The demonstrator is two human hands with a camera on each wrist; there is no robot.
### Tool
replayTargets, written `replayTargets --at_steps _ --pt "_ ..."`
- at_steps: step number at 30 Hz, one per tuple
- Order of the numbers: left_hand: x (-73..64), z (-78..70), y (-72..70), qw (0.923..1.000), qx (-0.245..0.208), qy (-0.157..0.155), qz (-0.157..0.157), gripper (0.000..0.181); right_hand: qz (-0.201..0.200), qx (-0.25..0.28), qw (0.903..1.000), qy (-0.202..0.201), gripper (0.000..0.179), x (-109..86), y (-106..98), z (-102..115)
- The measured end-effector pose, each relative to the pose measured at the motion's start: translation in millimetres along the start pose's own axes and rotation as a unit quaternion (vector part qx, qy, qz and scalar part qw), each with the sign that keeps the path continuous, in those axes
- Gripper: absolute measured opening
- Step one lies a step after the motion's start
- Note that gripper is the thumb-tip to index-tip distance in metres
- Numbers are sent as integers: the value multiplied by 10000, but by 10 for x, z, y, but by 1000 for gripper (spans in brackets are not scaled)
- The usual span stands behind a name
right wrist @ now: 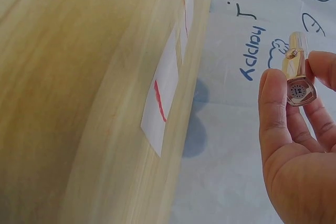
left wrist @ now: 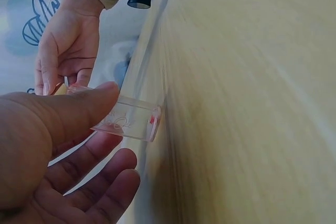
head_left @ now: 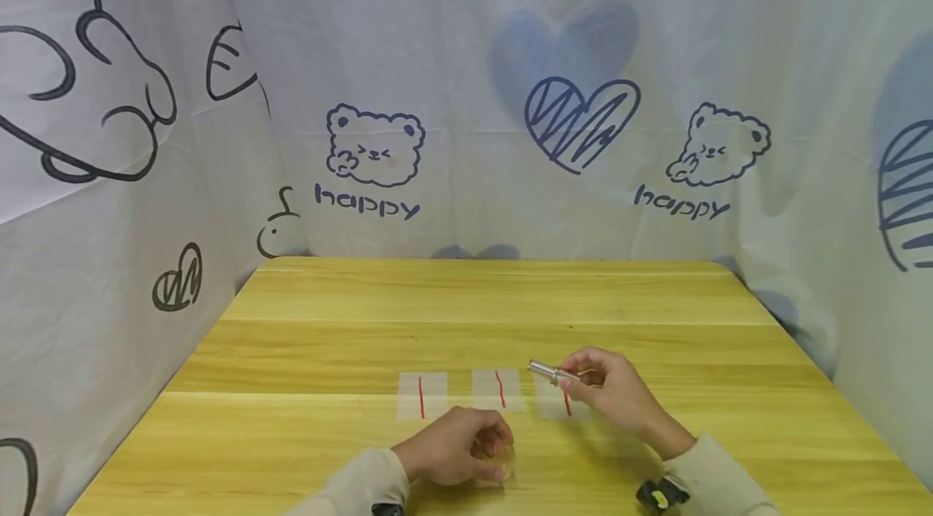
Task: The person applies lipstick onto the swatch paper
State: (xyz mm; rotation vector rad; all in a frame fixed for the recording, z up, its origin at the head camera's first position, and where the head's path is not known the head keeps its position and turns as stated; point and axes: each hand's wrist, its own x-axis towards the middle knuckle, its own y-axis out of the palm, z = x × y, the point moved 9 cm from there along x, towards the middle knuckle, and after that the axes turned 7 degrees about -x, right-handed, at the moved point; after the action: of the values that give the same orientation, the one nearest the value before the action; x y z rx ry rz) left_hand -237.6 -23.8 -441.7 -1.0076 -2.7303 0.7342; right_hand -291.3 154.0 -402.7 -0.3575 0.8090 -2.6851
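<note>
In the head view my right hand (head_left: 619,393) pinches a shiny metallic lipstick tube (head_left: 543,371) between thumb and fingers, above the right-hand paper square. Seen from the right wrist, the lipstick tube (right wrist: 297,72) is gold, and its faceted base has a round printed label turned toward the camera. My left hand (head_left: 457,446), nearer the front edge, holds a clear see-through case (head_left: 509,463) low over the table. In the left wrist view the thumb lies across this clear case (left wrist: 137,120), which has reddish marks at its far end; its other end is partly hidden.
Three pale paper squares lie in a row on the wooden table (head_left: 291,354): left square (head_left: 408,394), middle square (head_left: 484,394) and right square (head_left: 550,402), each with a red line. A printed curtain (head_left: 466,176) stands behind the table and along its sides.
</note>
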Motion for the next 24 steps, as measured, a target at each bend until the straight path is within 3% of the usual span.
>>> replayTargets --at_steps 13,24 --pt "25 -65 -177 9997 -123 92 -204 23 -51 -214 9995 -238 21 36 -65 109" --pt "53 -97 -376 9987 102 62 -488 21 -121 -201 9992 -323 19 68 -107 224"
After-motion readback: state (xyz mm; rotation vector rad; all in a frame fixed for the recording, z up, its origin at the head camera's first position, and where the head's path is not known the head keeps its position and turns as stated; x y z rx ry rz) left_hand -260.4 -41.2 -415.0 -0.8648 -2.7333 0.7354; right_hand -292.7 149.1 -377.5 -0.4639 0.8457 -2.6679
